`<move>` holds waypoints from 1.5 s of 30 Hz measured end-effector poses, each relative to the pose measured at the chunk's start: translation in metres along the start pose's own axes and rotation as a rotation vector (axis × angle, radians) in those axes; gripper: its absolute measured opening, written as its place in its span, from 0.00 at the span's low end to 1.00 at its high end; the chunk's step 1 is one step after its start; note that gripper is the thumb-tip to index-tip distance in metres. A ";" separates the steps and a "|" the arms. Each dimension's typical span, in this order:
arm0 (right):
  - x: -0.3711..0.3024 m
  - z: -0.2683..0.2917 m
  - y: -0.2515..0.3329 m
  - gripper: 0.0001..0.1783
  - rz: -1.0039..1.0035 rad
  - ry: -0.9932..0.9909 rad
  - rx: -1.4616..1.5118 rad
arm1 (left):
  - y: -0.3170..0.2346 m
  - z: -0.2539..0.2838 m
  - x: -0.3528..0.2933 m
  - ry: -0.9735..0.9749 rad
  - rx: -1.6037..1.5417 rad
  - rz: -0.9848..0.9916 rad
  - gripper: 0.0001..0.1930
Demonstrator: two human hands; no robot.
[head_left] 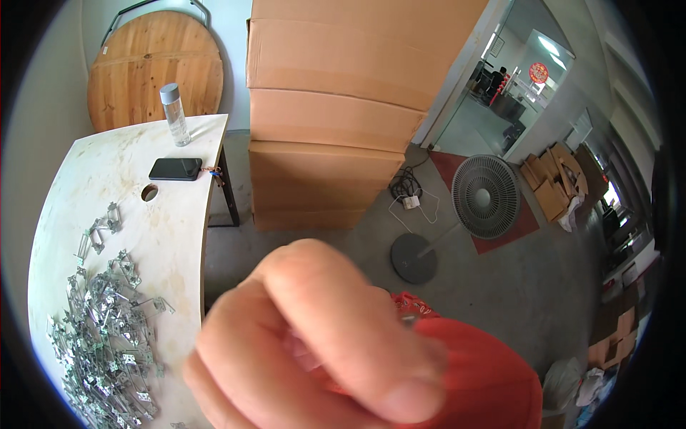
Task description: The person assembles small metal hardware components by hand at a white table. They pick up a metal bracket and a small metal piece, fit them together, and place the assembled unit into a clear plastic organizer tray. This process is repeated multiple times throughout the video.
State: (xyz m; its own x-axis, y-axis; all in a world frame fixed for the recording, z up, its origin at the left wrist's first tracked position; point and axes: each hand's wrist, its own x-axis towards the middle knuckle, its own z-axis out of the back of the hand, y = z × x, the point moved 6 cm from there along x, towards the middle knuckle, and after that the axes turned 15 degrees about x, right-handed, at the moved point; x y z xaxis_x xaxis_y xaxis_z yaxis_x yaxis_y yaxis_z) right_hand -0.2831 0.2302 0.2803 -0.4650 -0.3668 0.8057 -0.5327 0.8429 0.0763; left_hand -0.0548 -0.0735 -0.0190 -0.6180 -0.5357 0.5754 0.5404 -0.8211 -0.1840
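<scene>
Very close and blurred, a hand that appears to be my left hand [314, 336] fills the lower middle of the head view. Its fingers are curled in, and what they hold, if anything, is hidden. Behind and to the right of it lies red fabric [486, 379], with a red patterned cloth [414, 304] at its upper edge. My right hand does not show. To the left, a tangled pile of small silvery metal parts [107, 343] covers the near part of a pale table [175, 243]. Several more linked metal parts [96, 232] trail off its far side.
On the table stand a clear bottle [175, 118] with a grey cap and a black phone [175, 169] lying flat, beyond a round hole [149, 192]. Ahead rise big cardboard boxes [329, 121]. A floor fan [486, 196] with cables [407, 186] stands right; flattened cartons [554, 182] lie beyond.
</scene>
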 end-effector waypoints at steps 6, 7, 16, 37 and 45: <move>-0.003 0.040 -0.010 0.14 -0.074 -0.037 -0.124 | 0.014 0.001 -0.002 -0.045 0.037 0.012 0.24; -0.004 0.050 -0.016 0.12 -0.084 -0.019 -0.117 | 0.020 0.006 -0.003 -0.062 0.064 0.027 0.24; -0.005 0.084 -0.055 0.07 -0.322 -0.214 -0.122 | -0.010 0.035 -0.001 -0.040 0.102 0.170 0.24; -0.101 0.202 -0.204 0.10 -0.967 -0.464 -0.696 | -0.022 0.049 0.006 0.142 -0.075 0.266 0.26; -0.126 0.203 -0.233 0.10 -1.042 -0.185 -0.859 | -0.017 0.052 0.009 0.105 -0.174 0.254 0.29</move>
State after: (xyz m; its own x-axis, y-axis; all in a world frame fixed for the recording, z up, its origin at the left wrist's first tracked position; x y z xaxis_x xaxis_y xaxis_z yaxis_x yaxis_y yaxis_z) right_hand -0.2441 -0.0003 0.0416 -0.2442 -0.9675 0.0658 -0.1194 0.0974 0.9881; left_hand -0.0404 -0.0540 0.0306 -0.5364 -0.7379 0.4095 0.5847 -0.6749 -0.4502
